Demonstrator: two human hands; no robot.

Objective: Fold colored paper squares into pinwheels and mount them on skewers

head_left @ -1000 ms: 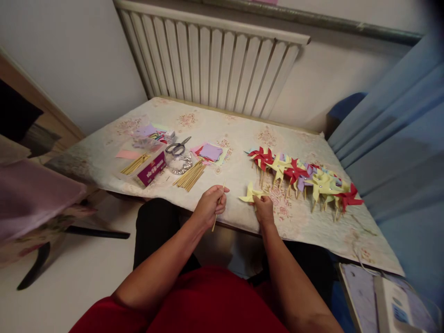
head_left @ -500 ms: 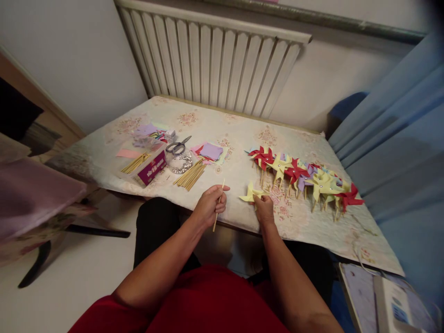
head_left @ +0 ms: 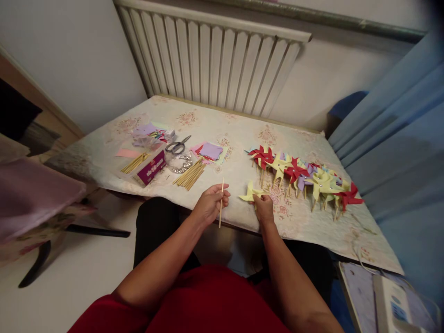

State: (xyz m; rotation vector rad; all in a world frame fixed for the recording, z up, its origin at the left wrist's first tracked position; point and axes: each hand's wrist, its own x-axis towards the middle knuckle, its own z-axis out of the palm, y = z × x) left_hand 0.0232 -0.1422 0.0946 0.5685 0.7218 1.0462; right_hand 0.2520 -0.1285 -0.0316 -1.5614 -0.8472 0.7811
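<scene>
My left hand (head_left: 212, 202) is closed on a thin wooden stick (head_left: 221, 208), held nearly upright at the table's front edge. To its right, my right hand (head_left: 264, 206) pinches a pale yellow paper pinwheel (head_left: 250, 192) just above the cloth; part of it is hidden by the fingers. The stick and the pinwheel are apart. Left of my left hand lies a fanned bundle of wooden sticks (head_left: 190, 175). Beyond my right hand stands a group of finished-looking pinwheels on sticks, among them a red pinwheel (head_left: 296, 170) and a yellow pinwheel (head_left: 322, 181).
A clear box with a purple label (head_left: 151, 167) holds sticks. Near it are scissors (head_left: 176, 146), a round dish of shiny pins (head_left: 182, 163) and stacked coloured paper (head_left: 211, 151). A radiator (head_left: 215, 60) is behind the table (head_left: 239, 125); a blue curtain (head_left: 395, 125) hangs right.
The stick in my left hand has turned closer to upright, its lower end swinging right. My right hand and the yellow pinwheel stay in place.
</scene>
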